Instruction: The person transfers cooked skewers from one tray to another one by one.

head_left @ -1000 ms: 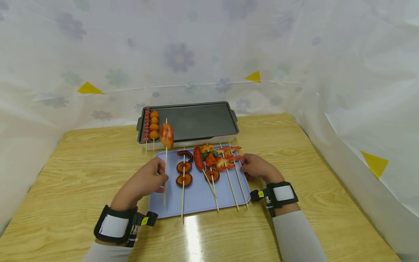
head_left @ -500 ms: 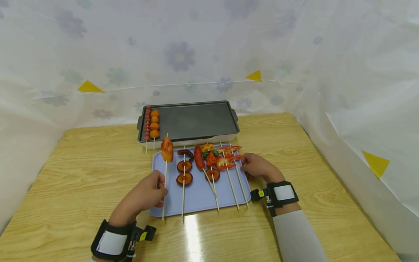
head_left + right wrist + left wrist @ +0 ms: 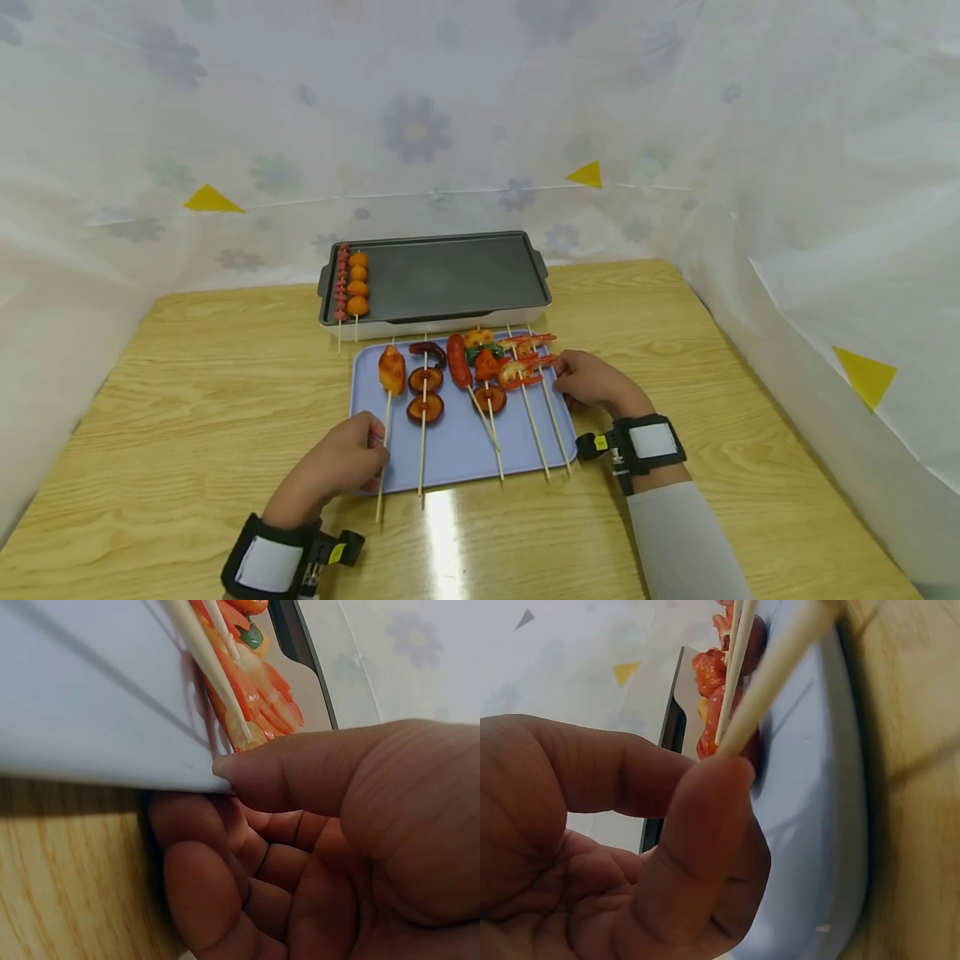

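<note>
In the head view, my left hand (image 3: 347,457) pinches the wooden stick of a skewer topped with what looks like a roasted chicken wing (image 3: 392,372). That skewer is at the left end of a lavender tray (image 3: 459,454), its stick end reaching past the near rim; whether it touches the tray is unclear. Thumb and forefinger meet on the stick (image 3: 769,679) in the left wrist view. My right hand (image 3: 598,385) grips the tray's right edge, thumb on top and fingers below, beside the shrimp skewers (image 3: 522,371). Mushroom skewers (image 3: 425,407) and a sausage skewer (image 3: 458,362) lie between the hands.
Behind the tray stands a dark griddle (image 3: 450,279) with a pale base. A skewer of small red pieces (image 3: 341,283) and one of orange balls (image 3: 358,286) lie at its left end. Wooden tabletop (image 3: 225,383) surrounds both; flowered sheeting (image 3: 416,129) hangs behind.
My left hand has brought the wing skewer down and nearer to me, from in front of the griddle's edge to the tray's left end. My right hand has stayed at the tray edge.
</note>
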The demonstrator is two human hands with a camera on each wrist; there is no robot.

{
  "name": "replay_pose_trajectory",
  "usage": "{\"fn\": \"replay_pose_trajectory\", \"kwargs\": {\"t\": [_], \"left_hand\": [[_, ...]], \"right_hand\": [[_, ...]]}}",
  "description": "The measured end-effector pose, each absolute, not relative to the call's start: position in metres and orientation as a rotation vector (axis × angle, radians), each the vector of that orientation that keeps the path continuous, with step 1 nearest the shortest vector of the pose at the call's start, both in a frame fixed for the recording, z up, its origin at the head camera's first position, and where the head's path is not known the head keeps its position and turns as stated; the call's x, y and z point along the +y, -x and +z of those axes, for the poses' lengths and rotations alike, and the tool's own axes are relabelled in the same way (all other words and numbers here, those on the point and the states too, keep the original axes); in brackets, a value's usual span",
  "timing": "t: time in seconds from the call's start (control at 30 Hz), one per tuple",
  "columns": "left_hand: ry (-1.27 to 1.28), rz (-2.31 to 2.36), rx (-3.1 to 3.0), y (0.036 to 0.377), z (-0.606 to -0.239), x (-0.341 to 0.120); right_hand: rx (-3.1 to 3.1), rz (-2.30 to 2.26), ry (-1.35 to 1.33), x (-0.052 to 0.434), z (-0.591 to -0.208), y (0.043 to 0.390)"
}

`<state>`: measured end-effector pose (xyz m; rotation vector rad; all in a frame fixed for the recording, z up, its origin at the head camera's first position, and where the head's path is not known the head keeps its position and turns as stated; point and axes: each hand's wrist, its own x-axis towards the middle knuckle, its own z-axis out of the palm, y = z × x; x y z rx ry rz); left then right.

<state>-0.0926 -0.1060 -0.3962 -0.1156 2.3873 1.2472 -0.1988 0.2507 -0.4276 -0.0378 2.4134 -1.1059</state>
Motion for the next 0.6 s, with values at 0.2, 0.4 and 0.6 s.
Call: {"fn": "replay_pose_trajectory", "kwargs": {"t": [0.2,0.4,0.6], "left_hand": [[0.151,1.205,2.399,0.094,-0.401,-0.103],[0.136,1.236,2.418,0.093,-0.403,-0.097],[0.108,1.212,2.445,0.092,-0.408,-0.094]], "right_hand": [[2.394,-1.125,0.026,0.25,-0.424,0.198],[2.377,-1.14,0.017,0.25,-0.423,0.198],[2.381,-1.138,0.014,0.25,-0.426,0.198]]}}
